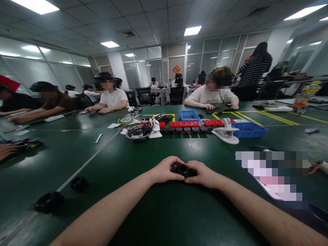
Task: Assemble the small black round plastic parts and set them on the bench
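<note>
Both my hands hold a small black part with a round, ring-like opening point(182, 169) just above or on the green table; its exact kind is unclear. My left hand point(167, 169) curves round its left side, thumb at the front and fingers behind. From the right, my right hand point(201, 173) grips the same part, with the thumb tips close together at the near edge. Off to the left lie two more black pieces, a larger ring-shaped one point(49, 201) and a smaller one point(79, 183).
Across the green table point(115, 164) run red power strips point(185, 123), with a metal bowl of cables point(138, 132), a white clamp point(226, 132) and blue bins point(249, 130). A wrench point(98, 138) lies left. Co-workers sit opposite; a blurred-out item point(274, 177) lies right.
</note>
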### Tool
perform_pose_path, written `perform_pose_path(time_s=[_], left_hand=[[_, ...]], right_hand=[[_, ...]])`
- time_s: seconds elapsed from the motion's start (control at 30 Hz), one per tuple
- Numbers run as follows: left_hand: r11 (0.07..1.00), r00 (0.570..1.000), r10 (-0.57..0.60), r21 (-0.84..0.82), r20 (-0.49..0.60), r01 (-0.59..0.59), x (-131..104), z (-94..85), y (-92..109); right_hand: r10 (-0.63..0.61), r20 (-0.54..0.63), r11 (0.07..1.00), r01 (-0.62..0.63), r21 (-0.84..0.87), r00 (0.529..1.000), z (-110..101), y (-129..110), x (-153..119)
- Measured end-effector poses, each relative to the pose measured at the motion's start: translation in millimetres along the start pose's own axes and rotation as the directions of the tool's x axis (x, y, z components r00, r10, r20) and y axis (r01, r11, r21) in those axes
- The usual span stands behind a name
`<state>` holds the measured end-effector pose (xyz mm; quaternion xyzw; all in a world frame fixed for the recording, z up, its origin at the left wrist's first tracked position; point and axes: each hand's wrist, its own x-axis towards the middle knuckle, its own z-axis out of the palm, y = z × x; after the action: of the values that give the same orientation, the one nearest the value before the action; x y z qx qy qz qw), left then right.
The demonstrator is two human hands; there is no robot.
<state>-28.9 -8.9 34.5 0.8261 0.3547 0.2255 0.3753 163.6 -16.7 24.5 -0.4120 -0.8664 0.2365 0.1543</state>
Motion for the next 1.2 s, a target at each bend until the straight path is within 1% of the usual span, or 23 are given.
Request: perform_pose_path(time_s=[0.2,0.43,0.57,0.9,1.07,1.13,1.2], left_hand=[[0.999,0.999,0.044,0.018,-0.012,-0.044,0.8,1.0,0.9],[1.000,1.000,0.013,0.006,-0.009,-0.012,1.3,1.9,-2.5],[1.000,1.000,-0.011,-0.005,-0.014,0.011,1.9,2.5,-4.1],[0.999,0.998,-0.045,-0.005,-0.033,0.045,2.5,3.5,-3.8],[0.998,0.996,-0.053,0.012,-0.073,0.054,2.6,7.2,-3.2],[0.996,0.990,-0.072,0.035,-0.121,0.077,1.8,10.2,-0.5],[0.992,0.976,-0.100,0.057,-0.194,0.113,1.0,14.8,2.6]], right_hand=[[-0.004,-0.003,1.000,0.004,0.011,1.000,-0.1,0.2,-0.5],[0.024,-0.017,1.000,-0.024,0.013,1.000,2.1,-0.7,0.1],[0.070,-0.017,0.996,-0.069,0.050,0.997,3.5,-1.7,0.1],[0.114,-0.018,0.987,-0.111,0.112,0.993,6.7,2.2,1.7],[0.134,-0.042,0.986,-0.129,0.105,0.990,8.7,4.6,1.8],[0.155,-0.064,0.985,-0.150,0.080,0.986,11.2,4.1,1.9],[0.189,-0.108,0.982,-0.186,0.035,0.976,15.6,2.6,2.6]])
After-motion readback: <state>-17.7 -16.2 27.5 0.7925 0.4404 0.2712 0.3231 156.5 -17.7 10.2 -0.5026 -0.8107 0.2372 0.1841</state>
